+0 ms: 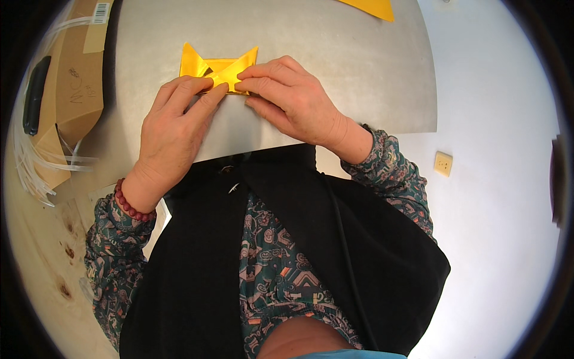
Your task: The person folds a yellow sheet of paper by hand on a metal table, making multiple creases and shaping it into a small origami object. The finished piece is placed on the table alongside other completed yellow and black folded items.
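Observation:
A shiny gold sheet of paper, folded into a small flat piece (226,73) with two pointed corners standing up at its far side, lies on the grey metal table (335,54). My left hand (176,116) presses its near left edge with bent fingertips. On the near right edge, the fingers of my right hand (293,99) pinch the paper, the thumb low beside it. Both sets of fingertips cover part of the near edge, and its underside is hidden.
Another gold sheet (373,8) lies at the table's far edge. To the left stands a cardboard box (75,78) with a long black object (37,96) and white plastic strips (36,170) by it. A cream socket (443,163) sits on the white wall at right.

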Available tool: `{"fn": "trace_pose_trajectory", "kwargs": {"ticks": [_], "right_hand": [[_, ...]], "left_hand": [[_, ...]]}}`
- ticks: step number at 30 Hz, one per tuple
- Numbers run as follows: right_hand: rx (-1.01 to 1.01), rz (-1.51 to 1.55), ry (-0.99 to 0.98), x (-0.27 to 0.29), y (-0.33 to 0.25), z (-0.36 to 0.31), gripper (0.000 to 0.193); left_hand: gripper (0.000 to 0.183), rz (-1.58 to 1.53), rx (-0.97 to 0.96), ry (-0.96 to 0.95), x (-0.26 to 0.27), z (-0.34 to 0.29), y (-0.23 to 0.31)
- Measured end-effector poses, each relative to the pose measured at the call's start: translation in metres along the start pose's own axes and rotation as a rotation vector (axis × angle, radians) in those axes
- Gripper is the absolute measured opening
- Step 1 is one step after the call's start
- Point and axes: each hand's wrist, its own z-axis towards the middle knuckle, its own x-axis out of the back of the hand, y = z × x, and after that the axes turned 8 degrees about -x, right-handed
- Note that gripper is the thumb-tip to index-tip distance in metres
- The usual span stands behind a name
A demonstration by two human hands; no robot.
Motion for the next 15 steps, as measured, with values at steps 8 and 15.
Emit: {"fn": "trace_pose_trajectory", "kwargs": {"ticks": [8, 15], "right_hand": [[-0.009, 0.007, -0.027, -0.001, 0.001, -0.002, 0.033], [-0.062, 0.016, 0.07, -0.004, -0.003, 0.001, 0.032]], "left_hand": [[0.038, -0.026, 0.049, 0.003, -0.002, -0.005, 0.009], [0.036, -0.086, 0.068, 0.031, -0.001, -0.012, 0.008]]}}
